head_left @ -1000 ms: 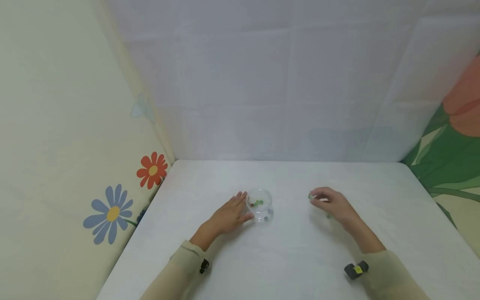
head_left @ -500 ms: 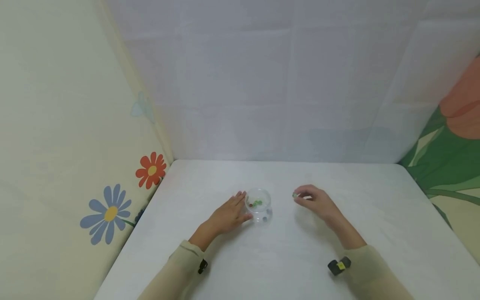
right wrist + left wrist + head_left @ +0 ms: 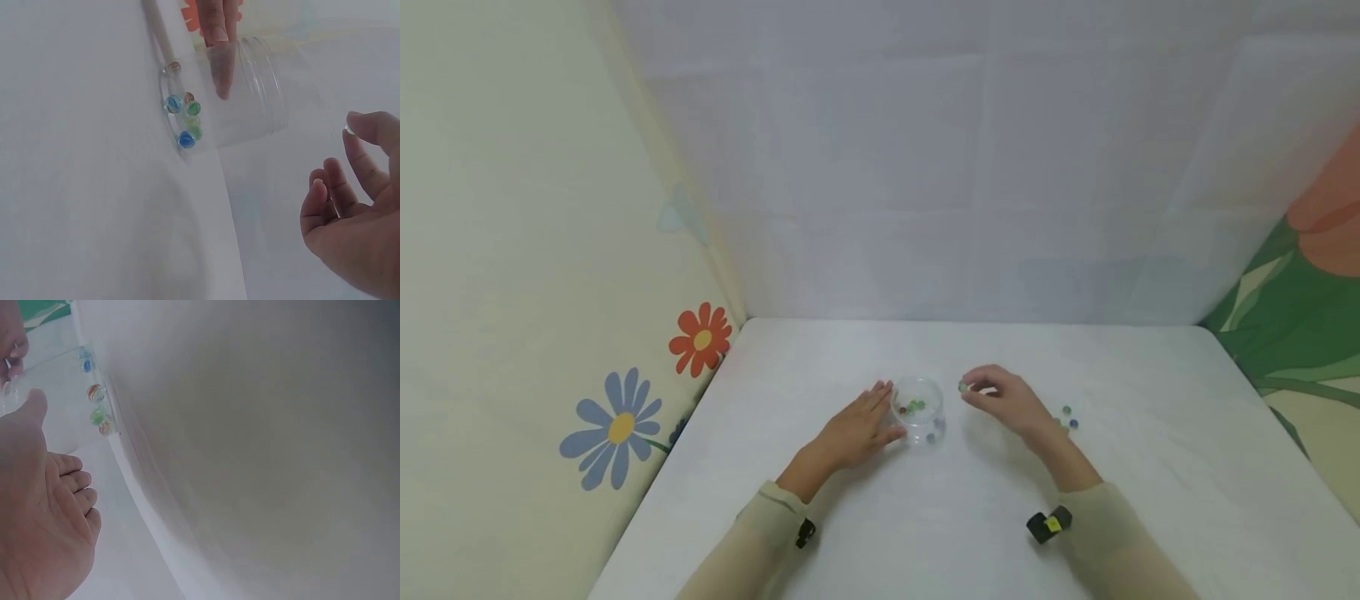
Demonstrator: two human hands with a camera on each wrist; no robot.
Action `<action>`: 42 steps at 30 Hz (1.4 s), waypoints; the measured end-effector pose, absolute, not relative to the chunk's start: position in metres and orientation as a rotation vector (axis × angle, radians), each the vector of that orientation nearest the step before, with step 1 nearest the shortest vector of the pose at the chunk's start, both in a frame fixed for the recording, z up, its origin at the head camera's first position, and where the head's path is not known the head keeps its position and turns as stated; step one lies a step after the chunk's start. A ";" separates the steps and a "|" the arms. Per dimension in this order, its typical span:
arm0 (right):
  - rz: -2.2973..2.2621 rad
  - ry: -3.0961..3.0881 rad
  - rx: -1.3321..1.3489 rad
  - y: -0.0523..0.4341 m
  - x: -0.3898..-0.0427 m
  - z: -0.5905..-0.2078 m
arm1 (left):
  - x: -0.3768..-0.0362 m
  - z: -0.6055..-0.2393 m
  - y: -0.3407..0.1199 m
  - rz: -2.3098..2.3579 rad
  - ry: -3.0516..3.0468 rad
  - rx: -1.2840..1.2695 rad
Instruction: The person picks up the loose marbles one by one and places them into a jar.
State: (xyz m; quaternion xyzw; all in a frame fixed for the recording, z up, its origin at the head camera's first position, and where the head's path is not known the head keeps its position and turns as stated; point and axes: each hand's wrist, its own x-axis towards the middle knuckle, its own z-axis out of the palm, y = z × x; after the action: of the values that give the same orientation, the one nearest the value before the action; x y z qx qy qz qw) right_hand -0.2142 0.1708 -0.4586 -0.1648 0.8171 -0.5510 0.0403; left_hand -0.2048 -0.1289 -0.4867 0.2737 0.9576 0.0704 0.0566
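A clear plastic jar (image 3: 917, 427) stands upright on the white table, with several glass marbles at its bottom. Among them, a blue marble (image 3: 187, 139) and a green marble (image 3: 194, 108) show through the wall in the right wrist view. My left hand (image 3: 853, 429) rests against the jar's left side, fingers stretched out and thumb apart at the front. To the right of the jar, raised off the table, my right hand (image 3: 1011, 406) pinches a small greenish marble (image 3: 963, 387) between thumb and index finger. That marble is mostly covered by the fingertips in the right wrist view.
Several loose marbles lie on the table behind the right forearm, including a green marble (image 3: 1067, 409) and a blue marble (image 3: 1073, 424). A white cloth wall (image 3: 865, 208) rises along the table's back edge. Flower-patterned panels (image 3: 625, 429) flank the table.
My right hand has moved left toward the jar with the pinched marble, uncovering the loose marbles behind it. The left hand and the jar have stayed in place.
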 end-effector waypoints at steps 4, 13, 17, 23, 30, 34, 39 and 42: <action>-1.666 2.499 -0.513 0.162 -0.215 -0.458 | -0.205 -0.483 -0.129 0.228 2.914 0.851; -1.616 2.487 -0.496 0.143 -0.218 -0.460 | -0.202 -0.482 -0.129 0.271 2.904 0.843; -1.621 2.460 -0.475 0.135 -0.219 -0.462 | -0.202 -0.483 -0.129 0.267 2.908 0.842; -1.590 2.474 -0.460 0.129 -0.220 -0.464 | -0.202 -0.483 -0.128 0.255 2.905 0.836; -1.587 2.502 -0.423 0.126 -0.222 -0.464 | -0.201 -0.480 -0.126 0.252 2.912 0.853; -1.571 2.508 -0.411 0.124 -0.222 -0.462 | -0.200 -0.477 -0.126 0.233 2.911 0.844; -1.563 2.498 -0.388 0.125 -0.221 -0.459 | -0.201 -0.475 -0.125 0.247 2.895 0.827; -1.571 2.486 -0.378 0.127 -0.220 -0.459 | -0.201 -0.475 -0.126 0.258 2.892 0.827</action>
State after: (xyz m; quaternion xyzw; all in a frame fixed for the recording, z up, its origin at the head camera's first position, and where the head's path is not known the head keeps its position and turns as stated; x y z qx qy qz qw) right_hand -0.2201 0.1267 -0.4589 -0.1270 0.8351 -0.5279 0.0882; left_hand -0.2014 -0.1257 -0.4754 0.2736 0.9561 0.0854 0.0614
